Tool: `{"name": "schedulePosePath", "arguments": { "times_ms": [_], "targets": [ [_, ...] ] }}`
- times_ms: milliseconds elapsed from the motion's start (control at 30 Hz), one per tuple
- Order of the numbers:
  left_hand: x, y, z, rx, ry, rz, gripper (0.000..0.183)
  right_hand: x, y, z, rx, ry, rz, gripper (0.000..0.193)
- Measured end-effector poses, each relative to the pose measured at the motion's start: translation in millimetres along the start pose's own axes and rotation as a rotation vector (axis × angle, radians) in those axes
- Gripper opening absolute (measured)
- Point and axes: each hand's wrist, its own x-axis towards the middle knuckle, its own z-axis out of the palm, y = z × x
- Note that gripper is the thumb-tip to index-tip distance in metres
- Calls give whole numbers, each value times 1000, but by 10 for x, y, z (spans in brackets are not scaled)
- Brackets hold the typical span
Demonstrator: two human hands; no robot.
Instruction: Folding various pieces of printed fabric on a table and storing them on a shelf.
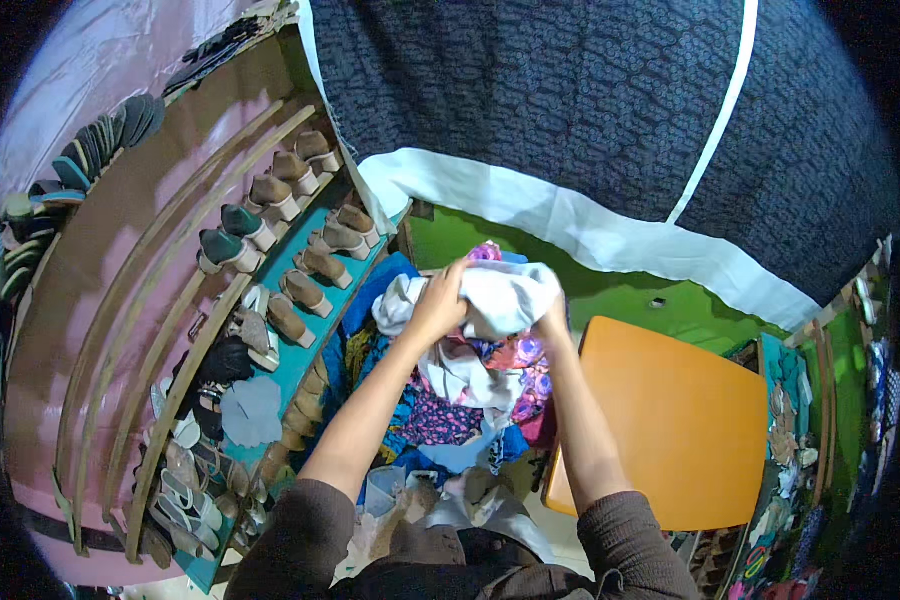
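A bunched white cloth [512, 297] is held up in front of me between both hands. My left hand [438, 302] grips its left side with closed fingers. At the right edge, my right hand [553, 318] grasps the same cloth, its fingers partly hidden. Directly below lies a heap of fabrics: a dark cloth with small pink flowers [440, 420], a floral piece in pink and purple [535, 385], and blue fabric [370, 305] at the left. Another white piece [460, 372] lies on the heap under my hands; I cannot tell whether it joins the held cloth.
An orange tabletop [675, 425] stands close to my right arm. Along the left, a teal shelf [320, 290] carries several shoes and wooden rails. A dark patterned curtain with a white border [570, 100] hangs ahead, before a green wall [610, 290]. Another loaded rack [790, 400] stands far right.
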Motion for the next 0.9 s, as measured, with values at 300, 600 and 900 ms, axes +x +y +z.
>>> {"name": "schedulePosePath", "arguments": {
  "times_ms": [300, 600, 900],
  "targets": [
    [-747, -396, 696, 524, -392, -215, 106, -316, -388, -1519, 1133, 57, -9, 35],
    [-205, 811, 1127, -68, 140, -53, 33, -1263, -31, -2176, -850, 53, 191, 101],
    [-244, 3287, 1951, -38, 60, 760, 52, -1262, -49, -3644, 188, 253, -207, 52]
  ]
}}
